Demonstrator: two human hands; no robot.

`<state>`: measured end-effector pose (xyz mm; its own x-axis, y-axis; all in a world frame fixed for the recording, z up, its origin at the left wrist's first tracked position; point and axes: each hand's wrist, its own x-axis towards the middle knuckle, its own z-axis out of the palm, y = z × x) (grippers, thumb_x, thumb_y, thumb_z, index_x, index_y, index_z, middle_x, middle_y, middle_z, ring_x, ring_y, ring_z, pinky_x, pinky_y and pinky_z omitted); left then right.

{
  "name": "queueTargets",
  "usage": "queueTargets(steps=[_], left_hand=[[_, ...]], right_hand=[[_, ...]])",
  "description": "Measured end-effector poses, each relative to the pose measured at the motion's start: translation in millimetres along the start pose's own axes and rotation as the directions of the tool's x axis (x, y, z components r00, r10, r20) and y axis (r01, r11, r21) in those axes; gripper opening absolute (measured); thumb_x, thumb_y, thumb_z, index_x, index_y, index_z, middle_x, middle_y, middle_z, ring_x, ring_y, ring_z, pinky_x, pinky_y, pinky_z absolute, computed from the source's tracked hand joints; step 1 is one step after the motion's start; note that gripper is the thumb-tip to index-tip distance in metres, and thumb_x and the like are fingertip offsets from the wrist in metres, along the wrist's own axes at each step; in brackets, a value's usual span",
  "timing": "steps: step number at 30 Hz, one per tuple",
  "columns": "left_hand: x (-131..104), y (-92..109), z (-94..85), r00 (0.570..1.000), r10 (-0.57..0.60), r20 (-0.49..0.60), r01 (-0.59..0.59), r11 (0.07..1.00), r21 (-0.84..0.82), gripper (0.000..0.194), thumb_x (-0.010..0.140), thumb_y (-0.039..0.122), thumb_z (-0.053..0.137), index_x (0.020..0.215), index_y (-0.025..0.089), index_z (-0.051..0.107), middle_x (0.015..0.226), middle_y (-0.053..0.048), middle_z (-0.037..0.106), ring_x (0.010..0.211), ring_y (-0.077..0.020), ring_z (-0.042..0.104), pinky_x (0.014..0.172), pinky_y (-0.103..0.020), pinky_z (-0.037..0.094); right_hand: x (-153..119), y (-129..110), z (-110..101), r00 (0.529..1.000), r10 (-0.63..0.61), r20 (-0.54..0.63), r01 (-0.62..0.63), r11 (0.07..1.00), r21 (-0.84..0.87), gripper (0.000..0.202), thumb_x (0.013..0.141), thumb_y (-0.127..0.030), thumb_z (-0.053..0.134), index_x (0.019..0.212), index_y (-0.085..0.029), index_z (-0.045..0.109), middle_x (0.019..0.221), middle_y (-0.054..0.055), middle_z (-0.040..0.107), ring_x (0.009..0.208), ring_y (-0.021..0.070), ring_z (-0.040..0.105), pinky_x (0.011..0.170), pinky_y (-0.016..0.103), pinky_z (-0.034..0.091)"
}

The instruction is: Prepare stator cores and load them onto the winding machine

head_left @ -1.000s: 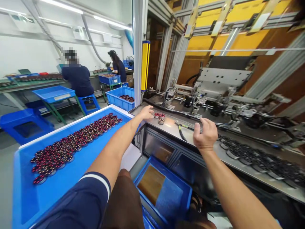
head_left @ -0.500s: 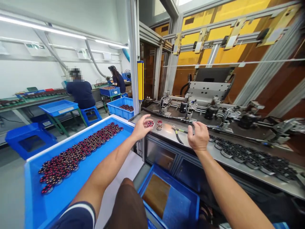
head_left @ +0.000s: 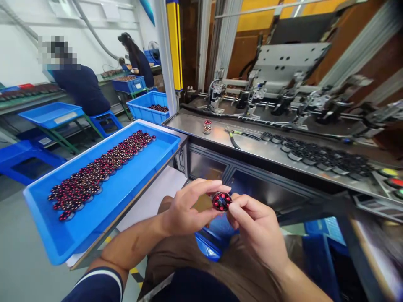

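Observation:
A round motor stator [head_left: 222, 201] with red windings and a dark centre is held up over my lap, its face turned to me. My left hand [head_left: 189, 205] grips it between thumb and fingers from the left. The thumb and fingertips of my right hand [head_left: 256, 224] pinch its right edge. Beyond the hands, a small stack of stators [head_left: 207, 127] stands on the metal bench [head_left: 189, 124]. Pliers [head_left: 233, 138] with green-and-black handles lie open to the right of that stack.
To the left, a blue tray [head_left: 126, 191] carries rows of red-wound stators [head_left: 103, 163]. Many black round parts [head_left: 315, 153] line the bench at right, before machine fixtures [head_left: 252, 98]. Push buttons [head_left: 395, 182] sit at the far right. Two people [head_left: 78, 88] work behind.
My left hand has brought the stator from the bench back over my lap. My right hand has come off the bench area and now grips it too. The view has tilted down.

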<state>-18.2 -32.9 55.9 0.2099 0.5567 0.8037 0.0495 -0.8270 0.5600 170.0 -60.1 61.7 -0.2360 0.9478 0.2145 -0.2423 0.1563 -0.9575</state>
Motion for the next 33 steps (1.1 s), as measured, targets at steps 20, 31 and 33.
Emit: queueTargets(steps=[20,31,33], left_hand=[[-19.9,12.0,39.2,0.989,-0.146,0.014,0.147,0.987,-0.062,0.065,0.08,0.015,0.081,0.139,0.025,0.055,0.114,-0.008,0.075,0.096,-0.019,0.07,0.08,-0.03,0.059],[-29.5,12.3,36.0,0.863,-0.409,0.297,0.505,0.705,-0.498,0.062,0.091,0.013,0.071,0.145,0.025,0.044,0.141,-0.015,0.065,0.116,-0.0203,0.071,0.101,-0.031,0.056],[-32.7,12.8,38.2,0.865,-0.371,0.339,0.499,0.711,-0.495,0.064,0.092,0.01,0.068,0.148,0.027,0.042,0.142,-0.015,0.064,0.118,-0.0204,0.069,0.101,-0.032,0.056]], right_hand=[[-56.3,33.8,10.5,0.927,0.371,0.057,-0.351,0.801,0.485,0.023,0.075,-0.031,0.089,0.081,-0.018,0.071,0.056,0.001,0.067,0.041,0.0088,0.056,0.042,0.016,0.048],[-57.1,16.8,-40.2,0.961,0.26,0.095,-0.276,0.93,0.242,0.038,0.079,-0.053,0.084,0.097,-0.02,0.078,0.071,0.005,0.072,0.056,0.0129,0.062,0.057,0.024,0.052],[-51.3,8.7,-37.7,0.959,0.281,0.04,-0.283,0.935,0.214,0.039,0.085,-0.056,0.077,0.082,-0.018,0.075,0.064,0.003,0.066,0.054,0.0114,0.057,0.056,0.023,0.048]])
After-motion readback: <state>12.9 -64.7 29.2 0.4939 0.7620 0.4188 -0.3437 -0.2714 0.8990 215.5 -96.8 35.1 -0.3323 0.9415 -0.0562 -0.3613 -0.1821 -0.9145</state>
